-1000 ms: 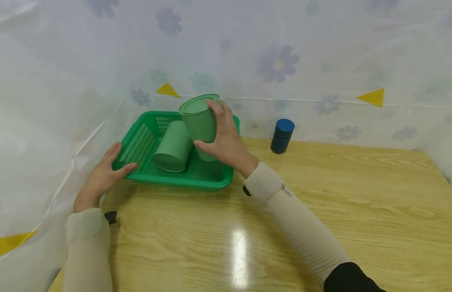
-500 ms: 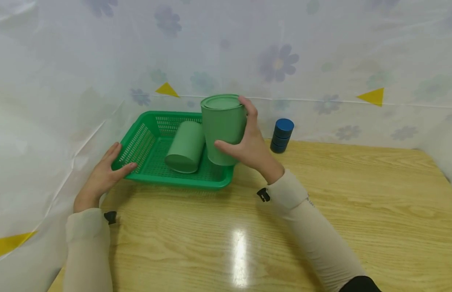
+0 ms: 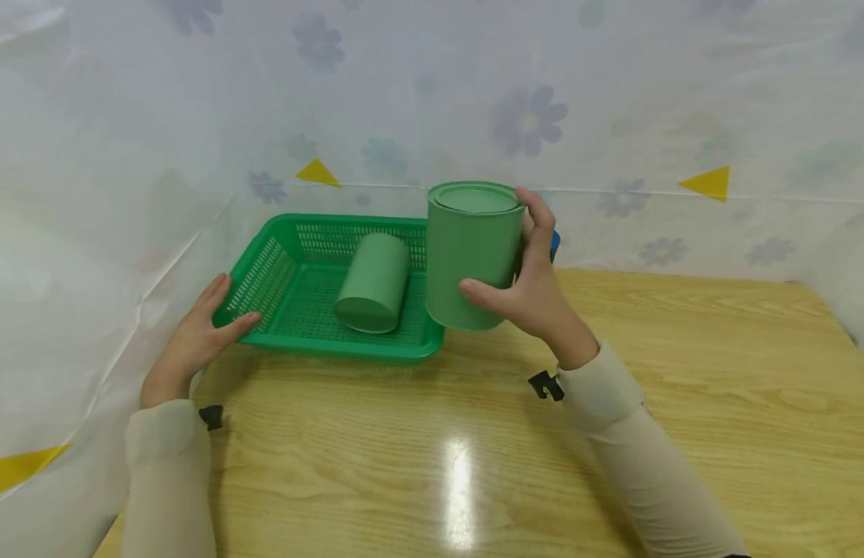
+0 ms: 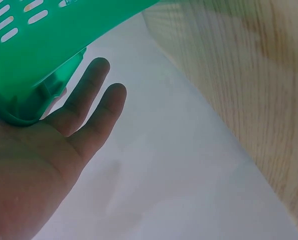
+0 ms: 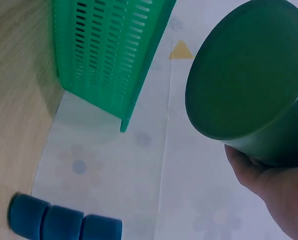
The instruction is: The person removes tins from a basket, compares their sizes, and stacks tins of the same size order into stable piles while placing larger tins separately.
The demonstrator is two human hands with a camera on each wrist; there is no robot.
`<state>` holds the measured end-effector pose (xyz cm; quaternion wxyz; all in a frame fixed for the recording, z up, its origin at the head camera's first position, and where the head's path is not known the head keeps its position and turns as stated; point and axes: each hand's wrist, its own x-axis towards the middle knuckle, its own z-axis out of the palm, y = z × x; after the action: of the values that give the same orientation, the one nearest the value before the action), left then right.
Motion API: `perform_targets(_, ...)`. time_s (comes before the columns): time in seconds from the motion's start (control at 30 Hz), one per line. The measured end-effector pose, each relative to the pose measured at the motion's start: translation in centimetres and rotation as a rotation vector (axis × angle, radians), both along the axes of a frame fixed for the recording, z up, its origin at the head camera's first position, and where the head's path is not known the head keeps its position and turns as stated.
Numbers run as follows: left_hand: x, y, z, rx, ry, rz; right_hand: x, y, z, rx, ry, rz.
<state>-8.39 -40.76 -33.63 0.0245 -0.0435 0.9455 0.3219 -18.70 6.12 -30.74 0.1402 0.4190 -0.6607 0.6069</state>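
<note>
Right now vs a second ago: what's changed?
The right hand carried its green can rightward, from over the basket to its right end; its tilt has given way to nearly upright. The other green can, lying inside, shifted right. In the head view, the blue stack is now mostly hidden. Nothing newly grabbed or released. Unchanged: the basket, and the left hand at its left corner.

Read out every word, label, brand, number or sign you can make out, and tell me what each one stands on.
No text is readable in any view.
Right sleeve: a sliver of dark marking at the edge, too small to read.
Green lidded can, green can on its side, green plastic basket, blue grooved cylinder: no lettering that I can make out.
Yellow triangles: no words visible.
</note>
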Motion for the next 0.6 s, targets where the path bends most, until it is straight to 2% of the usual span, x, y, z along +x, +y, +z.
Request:
perform_targets(0.3, -0.1, -0.1, 0.1, 0.006, -0.008, -0.009, 0.9, 3.4, 0.8, -0.049, 0.043, 0.017)
perform_targets(0.6, 0.0, -0.1, 0.1, 0.014, 0.002, -0.010, 2.2, 7.3, 0.9, -0.148, -0.058, 0.025)
